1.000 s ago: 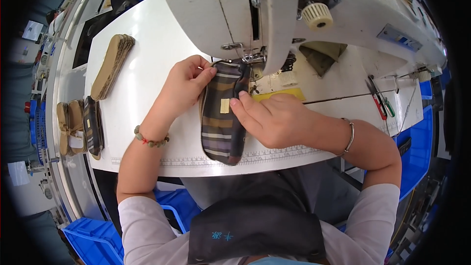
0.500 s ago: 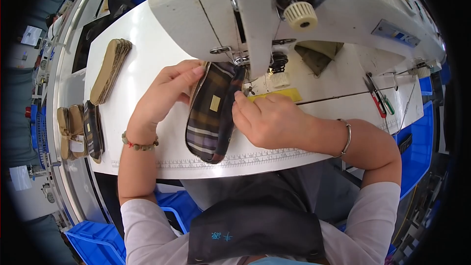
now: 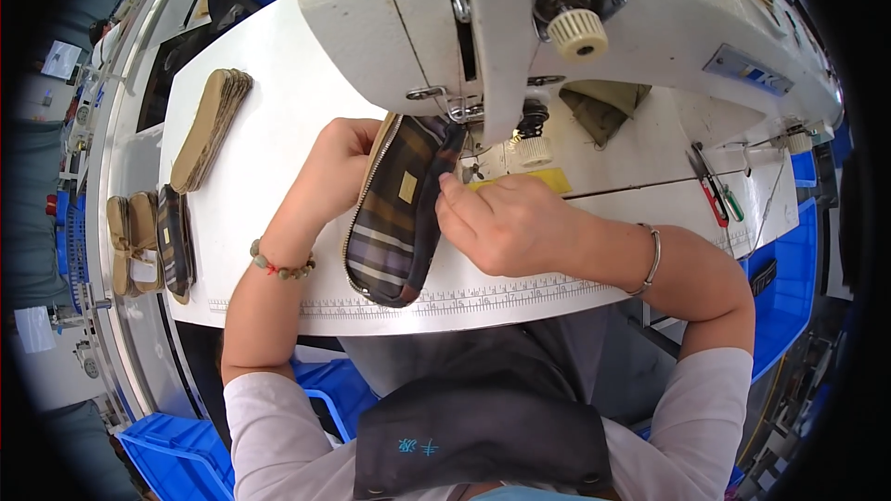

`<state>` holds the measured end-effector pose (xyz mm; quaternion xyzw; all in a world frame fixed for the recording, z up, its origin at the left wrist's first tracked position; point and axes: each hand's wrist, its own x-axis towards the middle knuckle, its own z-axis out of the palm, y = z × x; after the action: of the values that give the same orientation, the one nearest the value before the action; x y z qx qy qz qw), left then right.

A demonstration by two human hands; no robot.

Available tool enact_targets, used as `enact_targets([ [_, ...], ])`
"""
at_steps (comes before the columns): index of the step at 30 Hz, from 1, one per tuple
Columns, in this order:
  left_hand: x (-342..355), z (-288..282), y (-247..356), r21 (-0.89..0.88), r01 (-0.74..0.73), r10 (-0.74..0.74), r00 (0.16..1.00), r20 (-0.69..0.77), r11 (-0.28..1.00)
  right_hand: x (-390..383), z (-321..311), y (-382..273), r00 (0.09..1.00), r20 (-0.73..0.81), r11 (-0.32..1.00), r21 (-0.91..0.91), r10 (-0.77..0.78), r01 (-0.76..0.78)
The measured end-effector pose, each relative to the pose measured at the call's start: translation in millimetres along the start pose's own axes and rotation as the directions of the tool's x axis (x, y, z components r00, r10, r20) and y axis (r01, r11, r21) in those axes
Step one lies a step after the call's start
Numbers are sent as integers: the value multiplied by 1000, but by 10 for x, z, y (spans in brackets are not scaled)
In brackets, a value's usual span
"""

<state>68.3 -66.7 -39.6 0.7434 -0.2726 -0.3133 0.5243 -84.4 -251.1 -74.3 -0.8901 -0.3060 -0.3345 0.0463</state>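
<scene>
A plaid zippered pouch (image 3: 382, 237) in brown, black, purple and white, with a small cream label, lies lengthwise on the white table. Its far end sits under the needle area of a white sewing machine (image 3: 385, 32). My left hand (image 3: 336, 167) grips the upper left edge beside the zipper, its fingertips hidden behind the pouch's tan inner side. On the opposite edge, my right hand (image 3: 509, 224) pinches the dark side panel between thumb and curled fingers, just below the machine's head.
A stack of long tan pieces (image 3: 212, 130) lies at the left. More tan bundles (image 3: 133, 243) and a plaid piece (image 3: 174, 239) sit nearer. Olive fabric (image 3: 603, 111), a yellow strip (image 3: 548, 180) and red-handled snips (image 3: 713, 190) are on the right. Blue bins (image 3: 181, 450) stand below.
My left hand has shifted from the top of the zipper edge to behind it, its thumb now out of sight. The pouch's zipper side has opened slightly outward; my right hand stays nearly still.
</scene>
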Motion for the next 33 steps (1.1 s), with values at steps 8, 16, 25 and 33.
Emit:
enact_targets([
  [8, -29, 111, 139, 106, -25, 35, 994, -100, 994, 24, -9, 39, 998, -46, 995, 86, -53, 57],
  [16, -41, 119, 117, 170, 21, -12, 998, -55, 985, 11, -122, 104, 981, 134, 990, 50, -137, 132],
  [25, -43, 88, 74, 169, -14, 21, 999, -44, 986, 7, -94, 124, 980, 142, 989, 62, -143, 135],
  [33, -92, 98, 32, 196, 23, -26, 1000, 13, 980, -44, -159, 159, 966, 217, 989, 76, -139, 126],
])
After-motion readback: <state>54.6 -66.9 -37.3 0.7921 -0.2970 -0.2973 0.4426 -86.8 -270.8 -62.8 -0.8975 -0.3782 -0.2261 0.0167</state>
